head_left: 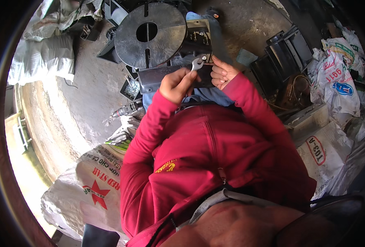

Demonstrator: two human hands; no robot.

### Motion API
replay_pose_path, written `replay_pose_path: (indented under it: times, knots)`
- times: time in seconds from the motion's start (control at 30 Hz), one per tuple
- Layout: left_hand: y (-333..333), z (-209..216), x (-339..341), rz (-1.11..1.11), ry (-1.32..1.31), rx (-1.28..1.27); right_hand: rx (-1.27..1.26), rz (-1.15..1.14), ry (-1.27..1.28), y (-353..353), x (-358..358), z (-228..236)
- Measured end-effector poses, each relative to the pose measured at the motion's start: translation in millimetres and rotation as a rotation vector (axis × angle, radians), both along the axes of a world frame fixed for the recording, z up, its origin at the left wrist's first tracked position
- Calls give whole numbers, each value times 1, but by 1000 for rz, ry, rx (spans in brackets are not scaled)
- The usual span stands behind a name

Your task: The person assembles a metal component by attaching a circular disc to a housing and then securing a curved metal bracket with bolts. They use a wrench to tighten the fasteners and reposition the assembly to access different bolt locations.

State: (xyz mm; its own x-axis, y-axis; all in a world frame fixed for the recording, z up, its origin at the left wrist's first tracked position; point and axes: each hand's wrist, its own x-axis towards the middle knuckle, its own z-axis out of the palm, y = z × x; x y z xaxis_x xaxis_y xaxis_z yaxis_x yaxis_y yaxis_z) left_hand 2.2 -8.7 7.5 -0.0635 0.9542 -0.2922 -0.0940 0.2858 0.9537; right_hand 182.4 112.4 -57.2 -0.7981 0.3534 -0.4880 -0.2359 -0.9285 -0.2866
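Open-ended wrench (197, 65), silvery, stood just past the red jacket (182, 140), its head beside a small pale fastener (204, 58); whether the two touched, I could not tell. The left hand (179, 85) pinched its shank between thumb and forefinger, the other fingers curled in. The right hand (223, 74) held its thumb and forefinger out toward the same spot, the remaining fingers folded close together; what those tips gripped, if anything, was too small to tell.

That closeness looked like the chief risk: a wrench head seated only partly, or turned askew, could slip and catch the right fingertips. A loosened pinch could also let a small part fall onto the dark housing (160, 78) under the hands.

Left of it, a dark tray (125, 94) held shiny small hardware (132, 88), which a stray elbow or knee might scatter, and a power tool (127, 110) lay near. Farther out, a black slotted disc (166, 39) sat over the housing; its rim could bruise the left knuckles if the wrench let go suddenly. Dark channel parts (273, 53) and white sacks (341, 84) lay off to the right.
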Motion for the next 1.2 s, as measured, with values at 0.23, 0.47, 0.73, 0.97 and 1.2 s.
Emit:
replay_pose_path:
  times: [0.23, 0.47, 0.73, 0.97, 1.2]
  knots:
    - [-59, 120, -48, -62, -524, 1240, 137, 421, 219, -10, 9, -23]
    - [-42, 172, -32, -78, -415, 1375, 218, 288, -80, -36, -26, 11]
    - [-58, 180, -62, -158, -141, 1282, 190, 54, -192, -27, -72, 15]
    - [-64, 142, -80, 3, -283, 1301, 201, 107, -131, -12, -54, 7]
    - [-81, 1, -126, 305, 372, 93, -145, 578, -6, -39, -48, 16]
